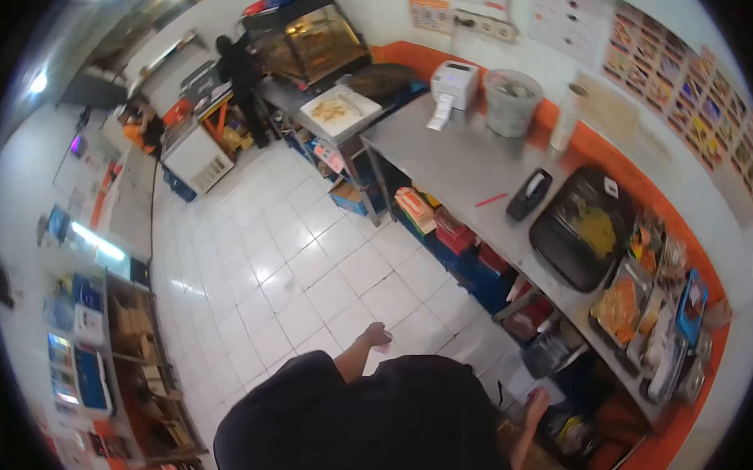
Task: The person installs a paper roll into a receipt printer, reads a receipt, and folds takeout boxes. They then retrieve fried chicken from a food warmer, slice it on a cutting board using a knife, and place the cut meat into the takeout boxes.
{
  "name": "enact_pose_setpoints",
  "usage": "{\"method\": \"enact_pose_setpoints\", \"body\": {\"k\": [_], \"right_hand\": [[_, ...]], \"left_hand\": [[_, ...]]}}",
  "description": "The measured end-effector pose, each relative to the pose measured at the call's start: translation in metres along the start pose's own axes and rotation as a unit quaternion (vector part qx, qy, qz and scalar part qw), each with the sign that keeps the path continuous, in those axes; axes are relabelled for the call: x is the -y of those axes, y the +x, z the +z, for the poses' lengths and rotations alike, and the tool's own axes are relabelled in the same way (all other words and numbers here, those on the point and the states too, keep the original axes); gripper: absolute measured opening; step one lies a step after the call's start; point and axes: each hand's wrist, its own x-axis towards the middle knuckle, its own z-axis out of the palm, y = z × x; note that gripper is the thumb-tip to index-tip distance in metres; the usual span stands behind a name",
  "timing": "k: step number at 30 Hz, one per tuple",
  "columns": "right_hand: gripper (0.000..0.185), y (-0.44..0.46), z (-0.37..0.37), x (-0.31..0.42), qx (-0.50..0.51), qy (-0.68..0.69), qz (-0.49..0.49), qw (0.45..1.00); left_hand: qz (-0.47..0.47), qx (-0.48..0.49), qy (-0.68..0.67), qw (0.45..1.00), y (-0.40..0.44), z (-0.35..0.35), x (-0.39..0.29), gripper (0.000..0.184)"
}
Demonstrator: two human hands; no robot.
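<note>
My left hand (375, 334) is held out in front of my dark shirt, over the tiled floor. Its fingers are curled in, and a small pale pinkish thing shows beneath them, too small to name. Low at the right, my right hand (539, 402) is beside the lower shelf of the steel table, its fingers bent together. A white sheet-like thing (518, 382) lies right by it; whether the fingers grip it is unclear. Near that hand are a dark plastic container (548, 353) and a black bag-like item with yellow on it (571, 432).
A steel table (447, 158) carries a label printer (454, 85), a clear bucket (512, 105), a black tape dispenser (529, 195), a black tray (585, 227) and packed goods. White floor tiles (257, 272) stretch leftward to shelves (140, 351). A person in black (247, 86) stands far back.
</note>
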Motion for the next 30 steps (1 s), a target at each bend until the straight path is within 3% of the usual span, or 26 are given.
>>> {"method": "enact_pose_setpoints", "body": {"k": [1,2,3,4,6,8,9,11,12,13,14,16,18,19,20,22,24,26,27,29,30], "right_hand": [[0.046,0.008,-0.003,-0.008,-0.017,-0.100,-0.041,0.994],[0.042,0.006,0.004,0.011,-0.077,-0.162,-0.022,0.983],[0.036,0.027,0.011,-0.061,-0.036,-0.216,0.018,0.976],[0.038,0.024,0.012,-0.063,-0.003,-0.190,-0.024,0.982],[0.044,0.018,0.011,-0.054,0.070,-0.129,-0.104,0.984],[0.044,0.033,0.027,-0.079,0.106,-0.069,0.001,0.992],[0.044,0.041,0.035,-0.093,0.115,-0.057,0.027,0.991],[0.034,0.045,0.015,-0.074,0.145,-0.066,0.006,0.987],[0.030,0.051,0.010,-0.065,0.122,-0.055,0.078,0.988],[0.027,0.058,0.005,-0.059,0.102,-0.044,0.140,0.984],[0.027,0.059,-0.008,-0.054,0.050,-0.091,0.171,0.980],[0.029,0.059,-0.037,-0.057,-0.059,-0.177,0.224,0.957],[0.025,0.067,-0.068,-0.109,-0.223,-0.224,0.249,0.915],[0.031,0.068,-0.089,-0.146,-0.274,-0.249,0.227,0.901],[0.036,0.063,-0.128,-0.121,-0.262,-0.259,0.307,0.877],[0.044,0.062,-0.171,-0.124,-0.374,-0.378,0.332,0.779],[0.045,0.057,-0.211,-0.057,-0.271,-0.428,0.368,0.780],[0.044,0.061,-0.221,-0.048,-0.168,-0.399,0.369,0.822],[0.043,0.072,-0.213,-0.075,-0.117,-0.344,0.352,0.863],[0.037,0.087,-0.167,-0.090,-0.040,-0.218,0.299,0.928],[0.033,0.091,-0.137,-0.077,-0.012,-0.142,0.272,0.952]], "left_hand": [[0.024,-0.036,-0.002,0.999,0.000,0.006,-0.007,0.057],[0.031,-0.040,-0.014,0.999,-0.006,-0.001,-0.018,0.061],[0.044,-0.035,-0.020,0.998,-0.013,-0.013,-0.034,0.065],[0.060,-0.023,-0.022,0.998,-0.015,-0.022,-0.048,0.069],[0.042,0.059,-0.149,0.986,-0.016,-0.032,-0.036,0.067],[0.161,0.017,-0.105,0.981,0.000,-0.022,0.013,0.054],[0.083,0.080,-0.244,0.963,-0.024,-0.047,-0.017,0.051],[-0.002,0.079,-0.289,0.954,-0.028,-0.051,0.013,0.037],[0.005,0.122,-0.114,0.986,-0.026,-0.058,0.024,0.034],[0.027,0.164,0.065,0.984,-0.025,-0.067,0.034,0.030],[0.049,0.184,0.145,0.971,-0.031,-0.073,0.050,0.030],[0.067,0.186,0.159,0.967,-0.047,-0.078,0.050,0.030],[0.075,0.187,0.151,0.968,-0.057,-0.082,0.043,0.030],[0.083,0.183,0.145,0.969,-0.056,-0.085,0.035,0.030],[0.093,0.178,0.141,0.969,-0.054,-0.086,0.028,0.030],[0.121,0.159,0.129,0.971,-0.048,-0.091,0.008,0.030],[0.169,0.129,0.109,0.971,-0.036,-0.096,-0.017,0.029],[0.222,0.095,0.087,0.966,-0.019,-0.101,-0.048,0.029],[0.237,0.085,0.073,0.965,-0.015,-0.106,-0.078,0.029],[0.158,0.132,-0.020,0.978,-0.007,-0.113,-0.126,0.043],[0.209,0.128,-0.039,0.969,0.008,-0.107,-0.131,0.046]]}}
